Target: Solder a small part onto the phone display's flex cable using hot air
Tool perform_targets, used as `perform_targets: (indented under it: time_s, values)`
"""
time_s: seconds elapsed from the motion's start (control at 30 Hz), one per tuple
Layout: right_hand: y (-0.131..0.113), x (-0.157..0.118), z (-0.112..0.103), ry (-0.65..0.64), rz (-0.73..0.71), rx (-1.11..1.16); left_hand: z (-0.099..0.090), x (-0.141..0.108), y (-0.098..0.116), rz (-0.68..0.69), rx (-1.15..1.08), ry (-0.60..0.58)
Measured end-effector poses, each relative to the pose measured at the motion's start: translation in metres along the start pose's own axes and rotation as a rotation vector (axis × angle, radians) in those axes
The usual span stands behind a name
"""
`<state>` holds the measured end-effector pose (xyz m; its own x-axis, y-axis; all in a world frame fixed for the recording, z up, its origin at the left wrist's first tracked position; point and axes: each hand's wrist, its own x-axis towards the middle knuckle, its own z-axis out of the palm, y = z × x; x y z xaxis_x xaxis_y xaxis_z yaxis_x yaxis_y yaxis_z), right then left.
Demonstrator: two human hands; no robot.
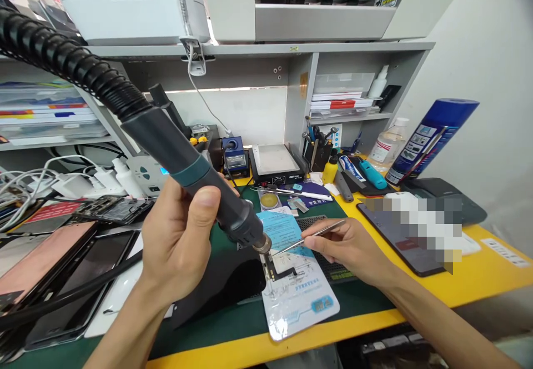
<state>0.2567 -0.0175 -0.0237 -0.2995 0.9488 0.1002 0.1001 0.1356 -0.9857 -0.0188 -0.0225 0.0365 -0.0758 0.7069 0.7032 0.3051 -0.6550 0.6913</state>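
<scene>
Black flex cable, flat on a blue-and-white card on the tabletop. In the left hand, grip closed around a hot-air gun, nozzle near the cable's upper end. In the right hand, grip pinching metal tweezers, tips near the nozzle.

Hot-air handle is coloured dark grey, ringed by a teal band, with the hose ribbed in black; tweezers are seen in plain silver, flex strip in black. Packet is printed light blue over white, and is backed by a dark green mat edged by yellow desk. Spray can is coloured deep blue, small squeeze bottle yellow, cutter turquoise, phone panel salmon pink, shelving grey.
</scene>
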Motion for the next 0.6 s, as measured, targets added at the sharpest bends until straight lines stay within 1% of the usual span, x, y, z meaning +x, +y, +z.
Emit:
perform_targets:
  time_s: [0.27, 0.6]
  values:
    - [-0.0006, 0.0000, 0.0007, -0.005, 0.013, 0.010, 0.0037, -0.0025, -0.0029, 0.024, -0.005, 0.040]
    - [-0.0053, -0.0012, 0.0007, 0.001, 0.022, -0.008, 0.0022, -0.0052, -0.0009, 0.018, -0.017, 0.021]
